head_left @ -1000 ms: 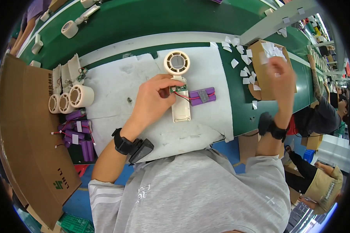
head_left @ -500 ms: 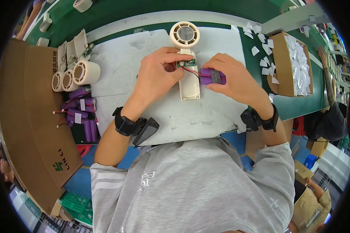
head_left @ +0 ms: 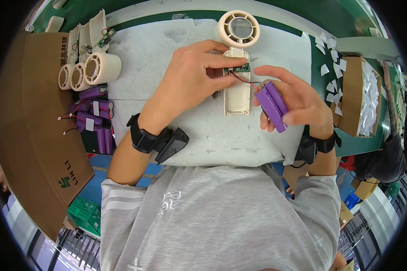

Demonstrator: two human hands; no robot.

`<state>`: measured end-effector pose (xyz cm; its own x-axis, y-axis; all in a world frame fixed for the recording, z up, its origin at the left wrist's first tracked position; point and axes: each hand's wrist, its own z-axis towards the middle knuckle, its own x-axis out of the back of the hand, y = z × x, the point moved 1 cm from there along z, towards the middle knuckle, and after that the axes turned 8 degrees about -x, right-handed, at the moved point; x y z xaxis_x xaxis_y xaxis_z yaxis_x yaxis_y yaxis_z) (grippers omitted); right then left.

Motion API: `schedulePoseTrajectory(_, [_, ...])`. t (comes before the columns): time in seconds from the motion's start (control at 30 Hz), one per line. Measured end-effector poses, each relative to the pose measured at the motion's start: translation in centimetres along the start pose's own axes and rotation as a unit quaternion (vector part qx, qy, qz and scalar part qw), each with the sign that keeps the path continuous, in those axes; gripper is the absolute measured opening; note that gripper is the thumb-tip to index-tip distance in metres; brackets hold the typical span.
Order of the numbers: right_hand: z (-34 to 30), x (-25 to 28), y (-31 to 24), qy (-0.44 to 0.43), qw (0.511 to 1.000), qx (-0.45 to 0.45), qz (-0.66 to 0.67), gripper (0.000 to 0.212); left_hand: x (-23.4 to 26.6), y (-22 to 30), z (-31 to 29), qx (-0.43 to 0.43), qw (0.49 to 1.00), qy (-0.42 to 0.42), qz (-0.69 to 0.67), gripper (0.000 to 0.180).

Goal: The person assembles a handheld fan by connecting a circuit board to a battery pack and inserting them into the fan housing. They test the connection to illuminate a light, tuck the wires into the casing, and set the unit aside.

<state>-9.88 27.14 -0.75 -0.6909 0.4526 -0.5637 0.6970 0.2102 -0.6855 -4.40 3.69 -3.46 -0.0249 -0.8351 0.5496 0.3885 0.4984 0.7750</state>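
A cream handheld fan body (head_left: 237, 100) lies on the white foam pad, its round fan head (head_left: 223, 30) at the far end and its handle shell uncovered. Across the top of the handle sits a green circuit board (head_left: 243, 68). My left hand (head_left: 187, 77) grips the handle there, thumb and fingers closed at the board. In my right hand (head_left: 308, 105) is a purple battery pack (head_left: 272, 107) of two cells, tilted just right of the handle. Thin red and black wires (head_left: 244, 79) run from the pack to the board area; my left fingers partly hide their end.
At left stand several cream fan housings (head_left: 105, 68) above a pile of purple battery packs (head_left: 93, 118), beside a tall brown carton (head_left: 36, 122). On the right, an open box (head_left: 349, 113) holds white pieces, with white scraps (head_left: 324, 69) scattered nearby. The foam pad (head_left: 203, 144) covers the work area.
My right hand has turned the battery pack so its long cells face up and slant, and its fingers have spread. My left hand stays at the board. The whole view has shifted.
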Motion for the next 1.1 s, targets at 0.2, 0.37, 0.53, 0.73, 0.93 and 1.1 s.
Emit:
schedulePoseTrajectory(0.2, [-0.6,-1.3,-1.6,0.087,0.992,-0.082,-0.026,0.096,-0.4,0.9,0.2,-0.005,0.999,0.033,0.012,0.029])
schedulePoseTrajectory(0.37, [-0.2,0.1,-0.4,0.105,0.976,0.035,-0.186,0.089,-0.5,0.8,0.0,-0.015,0.999,0.035,0.022,0.034])
schedulePoseTrajectory(0.53, [0.0,0.1,-0.3,0.100,0.915,0.098,-0.379,0.084,-0.3,0.7,0.0,-0.043,0.998,0.027,0.042,0.037])
schedulePoseTrajectory(0.73, [1.2,-1.8,0.8,0.180,0.893,0.129,-0.392,0.072,-0.1,0.5,-0.1,-0.050,0.997,0.012,0.053,0.035])
schedulePoseTrajectory(0.93, [2.1,-2.9,1.8,0.222,0.788,0.217,-0.532,0.069,0.0,0.6,-0.1,-0.058,0.997,-0.004,0.043,0.036])
schedulePoseTrajectory(1.1, [2.4,-3.9,2.2,0.258,0.732,0.231,-0.587,0.064,0.5,1.0,-0.2,-0.074,0.994,-0.021,0.079,0.037])
